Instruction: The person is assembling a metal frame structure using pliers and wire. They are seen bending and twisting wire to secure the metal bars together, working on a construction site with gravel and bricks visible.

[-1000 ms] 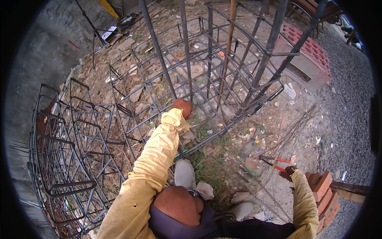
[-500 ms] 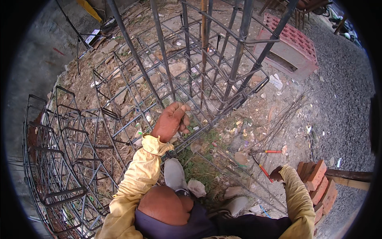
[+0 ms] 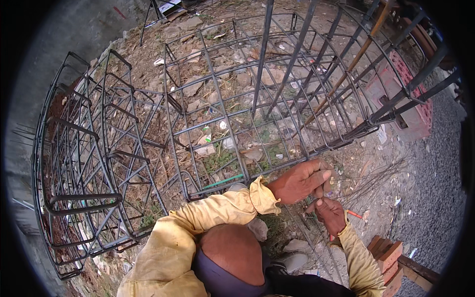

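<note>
My left hand [image 3: 302, 182] is closed, thumb against curled fingers, just off the near edge of the rebar cage [image 3: 237, 148]. Just below it my right hand [image 3: 329, 215] pinches with fingertips pointing at the left hand. Anything between the fingers of either hand is too small or hidden to make out. Under the right hand lie pincers with red handles [image 3: 354, 214]; their head is covered by the hand. Thin loose wires [image 3: 378, 180] are spread on the ground to the right of both hands.
Upright bars [image 3: 292, 54] rise from the cage's far right part. More bent stirrups [image 3: 84, 198] stand at the left by a grey wall. A red perforated crate [image 3: 410, 99] sits at the far right, beside gravel [image 3: 430, 163]. Bricks [image 3: 388, 260] are stacked near my right forearm.
The view has swung left. My left hand has moved right, away from the cage's inner bars, and my right hand has left the pincers' handle end and come up beside it.
</note>
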